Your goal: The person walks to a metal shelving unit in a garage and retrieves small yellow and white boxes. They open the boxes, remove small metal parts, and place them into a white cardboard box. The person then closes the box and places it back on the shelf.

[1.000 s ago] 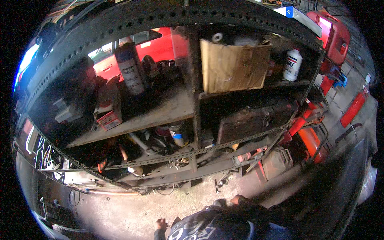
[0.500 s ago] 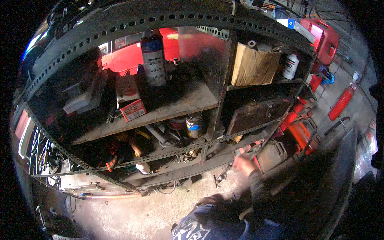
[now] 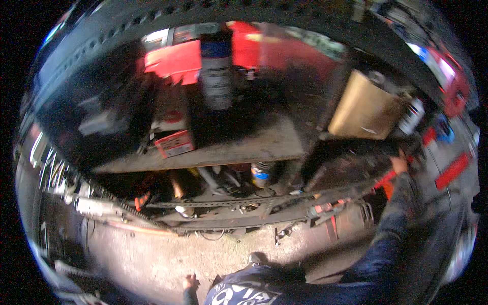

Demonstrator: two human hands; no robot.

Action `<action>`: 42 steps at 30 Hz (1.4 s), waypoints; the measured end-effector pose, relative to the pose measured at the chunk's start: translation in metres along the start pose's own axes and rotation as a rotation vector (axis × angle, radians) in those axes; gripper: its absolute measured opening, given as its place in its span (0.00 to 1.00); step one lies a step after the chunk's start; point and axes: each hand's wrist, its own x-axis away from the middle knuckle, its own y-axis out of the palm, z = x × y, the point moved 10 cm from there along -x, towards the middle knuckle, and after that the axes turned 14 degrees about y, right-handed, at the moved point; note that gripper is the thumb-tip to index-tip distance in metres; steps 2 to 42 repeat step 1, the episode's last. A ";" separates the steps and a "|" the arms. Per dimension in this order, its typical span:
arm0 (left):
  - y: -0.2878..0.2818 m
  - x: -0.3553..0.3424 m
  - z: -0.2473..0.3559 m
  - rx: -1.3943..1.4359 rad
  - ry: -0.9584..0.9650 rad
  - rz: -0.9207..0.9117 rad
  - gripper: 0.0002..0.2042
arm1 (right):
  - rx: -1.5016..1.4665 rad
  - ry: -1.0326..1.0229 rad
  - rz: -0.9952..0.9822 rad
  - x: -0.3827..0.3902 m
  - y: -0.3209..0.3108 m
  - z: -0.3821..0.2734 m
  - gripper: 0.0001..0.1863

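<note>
My right arm reaches out to the right, and my right hand (image 3: 400, 163) is at the right end of the metal shelving, by its upright and the dark flat panel (image 3: 351, 165). Blur hides whether its fingers grip or only touch there. Low over the concrete floor, my left hand (image 3: 190, 281) hangs beside my body, touching nothing that I can see; its fingers are too small and smeared to read. Above the right hand, a cardboard box (image 3: 363, 107) and a white bottle (image 3: 412, 116) stand on the upper right shelf.
The middle shelf (image 3: 244, 147) carries a tall spray can (image 3: 216, 84) and a red-and-white carton (image 3: 174, 144). Beneath it are a can with a blue label (image 3: 260, 174) and an orange-handled tool (image 3: 142, 202). A red fire extinguisher (image 3: 453, 170) is at the far right.
My right hand has moved up and right, from low by the bottom shelf to the shelving's right end. My left hand has come into view at the bottom. The view has shifted and blurred.
</note>
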 end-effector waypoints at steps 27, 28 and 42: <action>-0.003 -0.001 0.000 -0.001 -0.002 0.016 0.17 | 0.038 0.039 -0.012 -0.021 0.013 0.013 0.32; -0.003 -0.001 0.000 -0.001 -0.002 0.016 0.17 | 0.038 0.039 -0.012 -0.021 0.013 0.013 0.32; -0.003 -0.001 0.000 -0.001 -0.002 0.016 0.17 | 0.038 0.039 -0.012 -0.021 0.013 0.013 0.32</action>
